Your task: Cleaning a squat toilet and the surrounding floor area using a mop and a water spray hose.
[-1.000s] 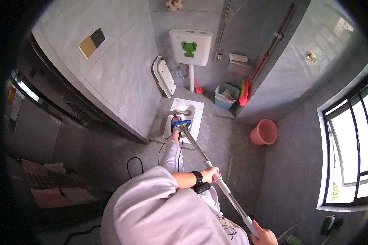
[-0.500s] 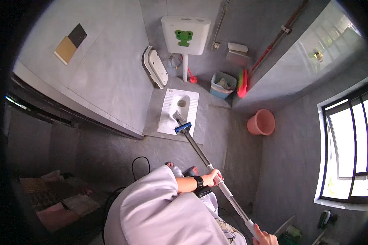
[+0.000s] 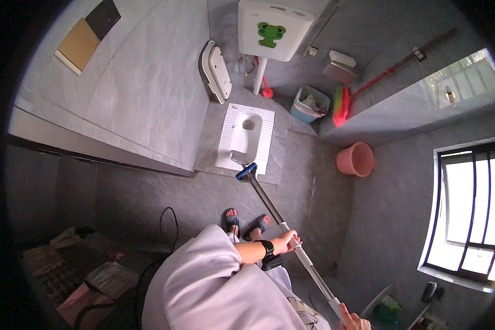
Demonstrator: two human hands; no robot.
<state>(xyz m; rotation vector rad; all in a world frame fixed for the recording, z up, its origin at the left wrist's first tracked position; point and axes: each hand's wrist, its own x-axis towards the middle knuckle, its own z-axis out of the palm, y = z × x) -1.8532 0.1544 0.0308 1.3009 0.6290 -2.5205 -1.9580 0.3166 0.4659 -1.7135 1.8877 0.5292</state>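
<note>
My left hand (image 3: 286, 242), with a black watch at the wrist, is closed round the middle of a long-handled floor-cleaning tool (image 3: 268, 202). My right hand (image 3: 355, 320) grips the pole's upper end at the lower edge of the view, a finger lying along it. The pole slants up and left to a narrow head with a blue edge (image 3: 246, 171). A pale flat piece beyond the head reaches over the near end of the white squat toilet (image 3: 266, 144). Whether it touches the pan, I cannot tell.
My sandalled feet (image 3: 242, 221) stand on grey floor tiles. Beyond the toilet are a red brush (image 3: 267, 93), a blue bin (image 3: 307, 113) and a red-green broom (image 3: 341, 106). A pink bucket (image 3: 348, 159) stands by the right wall. A black cable (image 3: 170, 220) loops on the left.
The tool's head has drawn back from the middle of the toilet pan to its near edge. My view has shifted, and both feet show more fully. Both hands keep their hold.
</note>
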